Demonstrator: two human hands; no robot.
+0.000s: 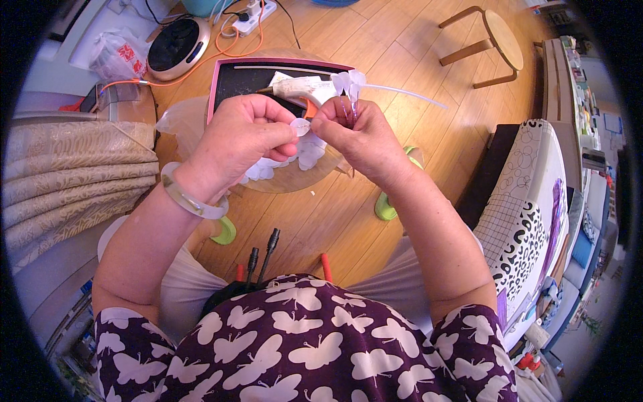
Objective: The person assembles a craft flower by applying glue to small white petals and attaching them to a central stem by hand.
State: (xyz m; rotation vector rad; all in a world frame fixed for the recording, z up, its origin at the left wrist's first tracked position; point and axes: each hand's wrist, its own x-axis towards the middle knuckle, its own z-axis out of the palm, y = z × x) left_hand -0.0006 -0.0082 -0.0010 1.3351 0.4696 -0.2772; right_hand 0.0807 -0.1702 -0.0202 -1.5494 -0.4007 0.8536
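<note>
Tray: glue gun inside | left grip: pinching white petal | right grip: clamped at petal's edge

Home: plank floor, wooden stool, draped patterned fabric.

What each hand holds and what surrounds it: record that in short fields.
Left hand: pinching a small white petal
Right hand: pinched at that petal's right edge, a white-petalled sprig rising from it
Tray: black, pink-rimmed, beyond the hands
Glue gun: white and orange, over the tray
Loose petals: white, beneath the hands
Stool: wooden, upper right
</note>
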